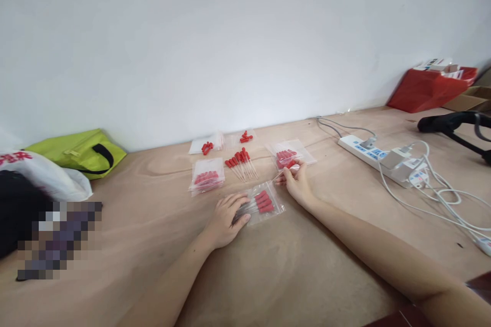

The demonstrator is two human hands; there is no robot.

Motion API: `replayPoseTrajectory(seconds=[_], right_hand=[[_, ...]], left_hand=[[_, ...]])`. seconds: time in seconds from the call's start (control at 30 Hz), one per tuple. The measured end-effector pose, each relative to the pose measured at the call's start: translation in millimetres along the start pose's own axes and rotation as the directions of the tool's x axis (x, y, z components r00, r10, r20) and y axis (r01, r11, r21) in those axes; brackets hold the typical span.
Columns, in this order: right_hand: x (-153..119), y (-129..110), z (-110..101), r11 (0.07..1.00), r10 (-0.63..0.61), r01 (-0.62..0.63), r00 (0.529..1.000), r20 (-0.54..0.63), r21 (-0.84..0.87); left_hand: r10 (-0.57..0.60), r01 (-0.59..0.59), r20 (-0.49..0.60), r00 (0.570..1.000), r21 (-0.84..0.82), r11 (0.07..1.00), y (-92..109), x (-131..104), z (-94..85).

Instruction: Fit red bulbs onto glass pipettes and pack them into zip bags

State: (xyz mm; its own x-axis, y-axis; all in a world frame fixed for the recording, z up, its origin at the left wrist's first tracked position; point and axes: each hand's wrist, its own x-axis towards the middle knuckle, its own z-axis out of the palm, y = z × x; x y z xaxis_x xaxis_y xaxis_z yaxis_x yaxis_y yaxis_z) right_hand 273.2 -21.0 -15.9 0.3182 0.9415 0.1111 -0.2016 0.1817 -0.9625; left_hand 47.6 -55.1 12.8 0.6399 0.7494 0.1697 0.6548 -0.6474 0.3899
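Note:
My left hand (pixel 227 218) is closed over the left end of a clear zip bag (pixel 282 209) lying on the table. Inside that bag several droppers with red rubber bulbs (pixel 264 202) lie side by side, bulbs to the right. Just right of the bag, my right hand (pixel 296 182) pinches a single dropper, its red bulb (pixel 292 163) at the fingers and its thin pale tube slanting down to the left. Beyond both hands, loose red-bulbed droppers (pixel 242 161) are fanned out on the wood. Filled bags of droppers lie to the left (pixel 207 176) and right (pixel 293 152) of them.
Loose red bulbs (pixel 207 147) rest on bags near the wall, with more red bulbs (pixel 246 137) beside them. A white power strip (pixel 360 149) with plugs and tangled cables lies to the right. A red bag (pixel 425 91) stands far right, a lime-green bag (pixel 72 150) at left.

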Motion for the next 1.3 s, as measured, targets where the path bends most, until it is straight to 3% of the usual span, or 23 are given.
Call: replayPoseTrajectory(seconds=[0.17, 0.47, 0.73, 1.1, 1.3], right_hand=[[-4, -4, 1, 0.998, 0.044, -0.044, 0.999, 0.003, 0.049], [-18, -10, 5, 0.967, 0.203, -0.221, 0.969, 0.14, 0.126], [-15, -2, 4, 0.97, 0.221, -0.238, 0.943, 0.251, 0.04], [-13, 6, 7, 0.956, 0.294, -0.26, 0.868, 0.401, -0.138], [-9, 9, 12, 0.953, 0.227, -0.144, 0.924, 0.309, -0.267]], left_hand=[[0.001, -0.001, -0.007, 1.0, 0.0, 1.0, -1, 0, 1.5], [0.012, -0.013, -0.036, 0.999, -0.014, 1.0, -5, -3, 5.4], [0.007, -0.008, -0.029, 1.0, -0.01, 1.0, -5, -3, 4.9], [0.021, -0.022, -0.048, 0.999, -0.014, 1.0, -6, -4, 6.9], [0.016, -0.017, -0.054, 0.998, -0.02, 1.0, -5, -3, 5.8]])
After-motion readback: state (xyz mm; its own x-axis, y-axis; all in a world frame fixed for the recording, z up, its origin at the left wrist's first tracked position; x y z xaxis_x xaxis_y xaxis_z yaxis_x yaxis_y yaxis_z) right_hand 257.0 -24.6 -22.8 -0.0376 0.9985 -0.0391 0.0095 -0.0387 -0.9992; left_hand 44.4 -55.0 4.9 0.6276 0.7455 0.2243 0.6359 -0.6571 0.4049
